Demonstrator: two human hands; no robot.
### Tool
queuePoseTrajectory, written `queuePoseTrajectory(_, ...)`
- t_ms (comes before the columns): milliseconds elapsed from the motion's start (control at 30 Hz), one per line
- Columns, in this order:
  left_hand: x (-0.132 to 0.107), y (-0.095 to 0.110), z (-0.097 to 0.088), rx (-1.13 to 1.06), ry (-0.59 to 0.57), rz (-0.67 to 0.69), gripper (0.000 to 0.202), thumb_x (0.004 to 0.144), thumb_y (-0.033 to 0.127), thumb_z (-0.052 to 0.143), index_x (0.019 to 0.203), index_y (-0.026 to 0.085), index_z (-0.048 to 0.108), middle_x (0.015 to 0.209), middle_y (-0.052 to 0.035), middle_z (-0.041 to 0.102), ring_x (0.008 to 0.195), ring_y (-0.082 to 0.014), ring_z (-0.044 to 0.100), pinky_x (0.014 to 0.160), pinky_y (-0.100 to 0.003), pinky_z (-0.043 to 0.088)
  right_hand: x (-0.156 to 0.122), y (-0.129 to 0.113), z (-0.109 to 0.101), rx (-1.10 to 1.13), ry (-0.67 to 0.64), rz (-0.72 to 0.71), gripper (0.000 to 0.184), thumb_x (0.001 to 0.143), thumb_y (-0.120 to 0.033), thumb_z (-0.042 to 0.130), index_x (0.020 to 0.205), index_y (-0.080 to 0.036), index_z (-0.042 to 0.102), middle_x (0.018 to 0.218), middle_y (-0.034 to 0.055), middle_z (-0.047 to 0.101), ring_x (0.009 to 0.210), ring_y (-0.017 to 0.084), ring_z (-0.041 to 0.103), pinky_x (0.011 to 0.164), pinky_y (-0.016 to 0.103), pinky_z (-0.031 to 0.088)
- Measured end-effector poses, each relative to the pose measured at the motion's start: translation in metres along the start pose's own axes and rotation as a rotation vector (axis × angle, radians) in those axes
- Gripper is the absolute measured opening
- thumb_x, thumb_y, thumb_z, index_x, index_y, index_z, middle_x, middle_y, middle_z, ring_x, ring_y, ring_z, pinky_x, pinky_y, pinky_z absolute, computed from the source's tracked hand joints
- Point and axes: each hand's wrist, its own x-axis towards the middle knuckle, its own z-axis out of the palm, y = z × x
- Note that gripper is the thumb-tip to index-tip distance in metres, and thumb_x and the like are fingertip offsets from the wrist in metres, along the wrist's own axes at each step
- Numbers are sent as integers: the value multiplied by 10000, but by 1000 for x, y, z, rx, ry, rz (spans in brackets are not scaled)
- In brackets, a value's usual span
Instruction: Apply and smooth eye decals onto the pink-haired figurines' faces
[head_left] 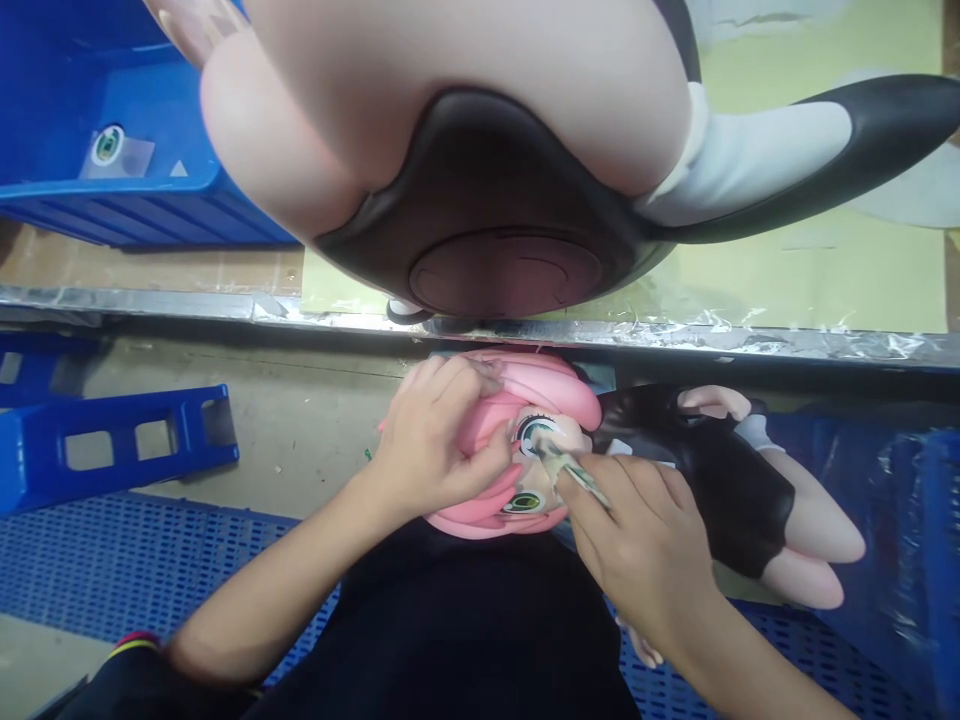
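Observation:
A doll-like figure with pink hair [551,383] and green eyes lies across my lap. My left hand [442,430] grips the head from the left, its fingers bent over the hair and its thumb beside the upper eye [537,435]. Between the fingers of my right hand [637,530] is a folded pale cloth [568,470], pressed on the face near the upper eye. The lower eye [523,502] shows just below it. To the right extends the figure's black-clothed body [705,480] with bare legs. Part of the face is hidden by my hands.
A larger figure part in black and skin tone [487,180] looms over the bench, close above the metal edge [277,306]. At left stands a blue bin [172,200] holding an eye decal [108,146]. A blue plastic stool [120,445] is on the floor.

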Motion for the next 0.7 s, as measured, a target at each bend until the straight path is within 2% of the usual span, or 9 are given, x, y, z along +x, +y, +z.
queuePoseTrajectory(100,1,-2,0,-10,-5,-4,188,842,283,600,1007,191,600,1035,-91,712,970,-284,658,815,-458,503,2,2,1,-8,13,23,147,931,-67,567,896,-161,675,873,91,685,830,241,493,745,377,346)
queuePoseTrajectory(233,1,-3,-1,-19,-5,5,188,849,284,603,1007,181,603,1067,-111,719,985,-292,666,818,-463,510,0,4,-1,16,-17,-15,135,931,-69,581,954,-161,677,844,81,673,824,237,499,745,375,359)
queuePoseTrajectory(367,-1,-4,-1,-15,7,18,188,838,270,609,1007,187,599,1052,-107,716,988,-287,666,825,-464,516,3,1,4,20,30,14,153,937,-62,552,941,-160,669,882,89,681,845,235,504,749,373,362)
queuePoseTrajectory(600,-16,-6,0,-14,63,101,282,829,287,647,1083,170,608,1107,-134,722,1006,-284,676,864,-468,537,-6,-3,0,72,-11,-25,152,938,-60,555,950,-162,667,882,92,680,850,234,515,787,383,386)
queuePoseTrajectory(700,-21,-6,1,4,80,121,291,827,272,648,1100,179,607,1091,-127,730,997,-282,685,869,-470,550,-8,-6,3,68,25,-25,165,931,-56,552,933,-162,678,915,105,692,848,240,518,783,393,389)
